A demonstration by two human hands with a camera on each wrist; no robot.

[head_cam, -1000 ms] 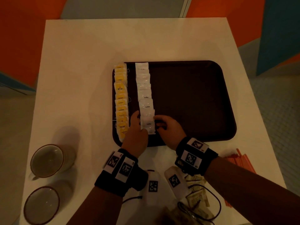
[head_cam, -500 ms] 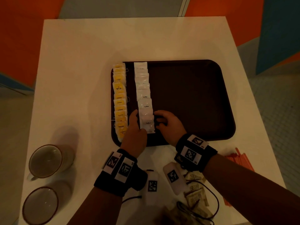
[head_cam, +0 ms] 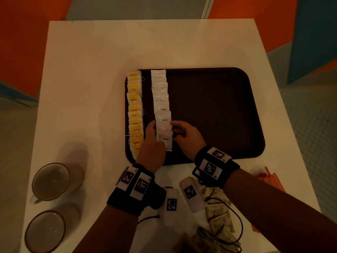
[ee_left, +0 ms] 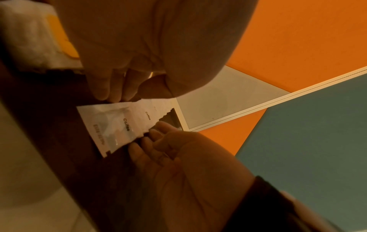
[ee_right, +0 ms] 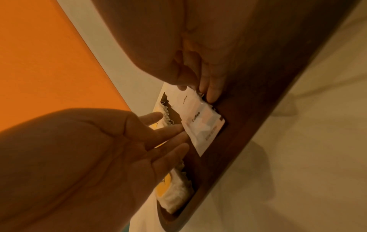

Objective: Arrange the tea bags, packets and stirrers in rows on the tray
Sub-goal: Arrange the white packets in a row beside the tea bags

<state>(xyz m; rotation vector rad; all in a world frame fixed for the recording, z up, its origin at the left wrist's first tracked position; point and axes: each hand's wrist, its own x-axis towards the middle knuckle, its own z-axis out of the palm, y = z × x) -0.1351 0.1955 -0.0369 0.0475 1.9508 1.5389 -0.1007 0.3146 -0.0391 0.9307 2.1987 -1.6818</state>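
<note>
coffee packet (head_cam: 165,136) | flat on tray (head_cam: 218,110) | long axis near-to-far

The head view looks steeply down on the white table (head_cam: 87,92) and dark tray (head_cam: 209,110) from the near edge. Each wrist view sits low and very close at tray level, facing the opposite hand; all three share the near white coffee packets (head_cam: 164,133).

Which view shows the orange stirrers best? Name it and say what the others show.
Head view. The orange stirrers lie on the white table right of the right hand, off the tray. Neither wrist view shows them at all.
</note>
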